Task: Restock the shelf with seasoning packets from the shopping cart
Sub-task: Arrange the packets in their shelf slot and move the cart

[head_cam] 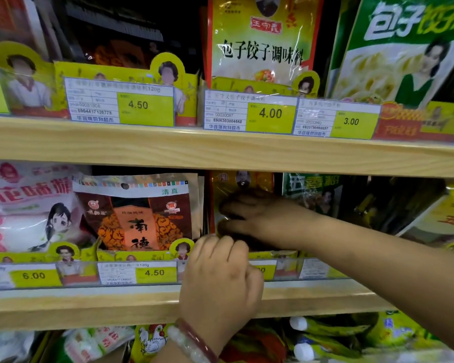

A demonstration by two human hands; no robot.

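Seasoning packets, glossy yellow-and-red plastic pouches (243, 184), standing upright in the middle compartment of the lower wooden shelf (116, 307); front of stack largely covered by the right hand.

Right hand (254, 216): reaches in from the right, fingers curled around the left edge of the yellow-and-red pouches, thumb low, gripping them.

Left hand (220, 281): raised from below, fingers curled over the yellow cardboard front rail (142, 256) of the same compartment, knuckles toward the camera; whether it holds anything beyond the rail cannot be told. Wrist carries a dark red bangle (197, 341) and a pale translucent bangle (182, 347).

Neighbours, lower shelf: brown-and-orange pouch with white header strip (142, 218), just left of the held stack; white-and-pink pouch with a cartoon girl (29, 208), further left; green-topped pouch (315, 189), just right of the hand.

Upper wooden shelf (220, 150): tall yellow-and-white pouch with black characters (260, 45); green-and-white pouch showing dumplings (393, 53), tilted, beside it.

Price labels, yellow-and-white: 4.50 (138, 104), 4.00 (270, 113), 3.00 (351, 121) above; 6.00 (34, 275), 4.50 (154, 272) below.
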